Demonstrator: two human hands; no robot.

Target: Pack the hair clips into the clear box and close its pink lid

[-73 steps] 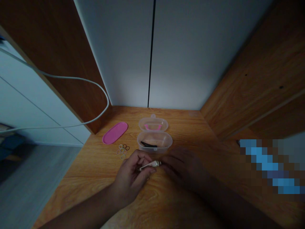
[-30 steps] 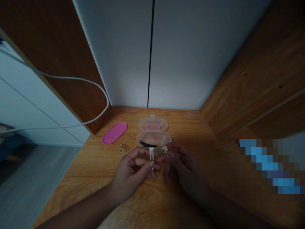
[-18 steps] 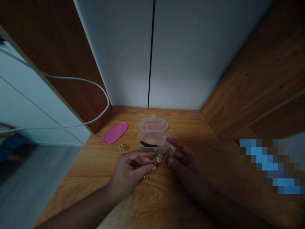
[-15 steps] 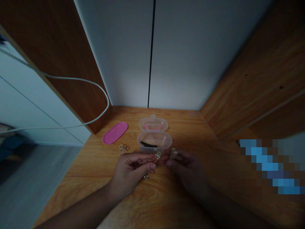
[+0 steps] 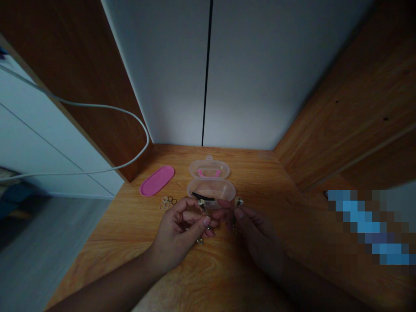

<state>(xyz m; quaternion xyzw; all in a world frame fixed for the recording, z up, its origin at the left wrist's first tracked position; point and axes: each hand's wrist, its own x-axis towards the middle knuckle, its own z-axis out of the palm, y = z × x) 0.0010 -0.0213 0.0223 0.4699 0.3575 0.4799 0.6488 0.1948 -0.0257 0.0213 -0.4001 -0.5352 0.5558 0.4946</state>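
Observation:
My left hand [image 5: 178,229] pinches a small, slim gold-toned metal clip [image 5: 203,208] upright between thumb and fingers. Its exact kind is too small to tell. Below those fingers, another shiny metal piece [image 5: 199,241] shows, mostly hidden. In my right hand [image 5: 255,225], thumb and fingers close on a similar metal clip [image 5: 238,202], its lower part partly covered. Both hands are just in front of an open clear plastic box [image 5: 230,190], which holds a thin black item [image 5: 203,197]. Several small hair ties [image 5: 165,203], dark and light, lie left of the box.
Behind the box its hinged clear lid [image 5: 209,164] lies open, with a pink handle [image 5: 209,173]. A pink oval tray [image 5: 157,180] rests on the wooden tabletop [image 5: 107,229] at left. White cable [image 5: 143,125] loops at upper left. Wooden panels and a white cabinet door [image 5: 240,86] enclose the table.
The clip in my left hand has turned more upright and shifted left. The clip in my right hand is also more upright. Box, tray and hair ties have stayed put.

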